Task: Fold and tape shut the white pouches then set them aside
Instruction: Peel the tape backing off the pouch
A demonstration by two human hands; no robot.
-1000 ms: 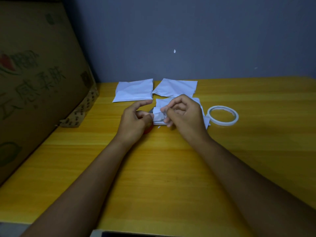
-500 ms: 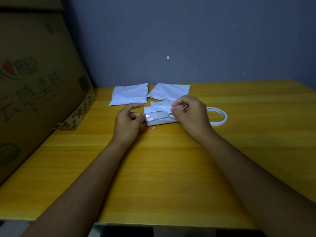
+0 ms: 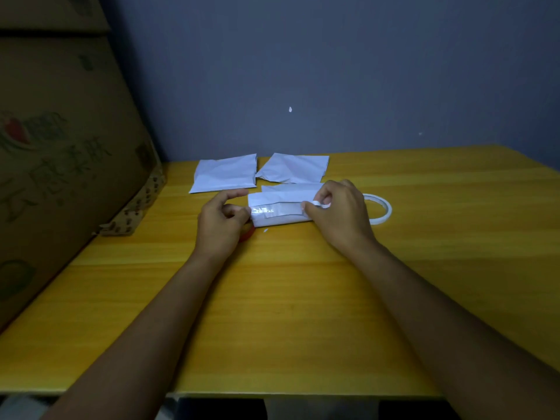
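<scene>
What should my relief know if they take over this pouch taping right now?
Left hand: pinches the left end of the folded pouch.
Right hand: pinches a white strip at the pouch's right end.
A shiny tape strip lies along the fold.
Two pouches lie flat at the table's far edge; another shows behind the folded one.
Tape roll is right of the right hand; something red peeks from under the left hand.
Left: finish this seal, set it aside, do the others.
</scene>
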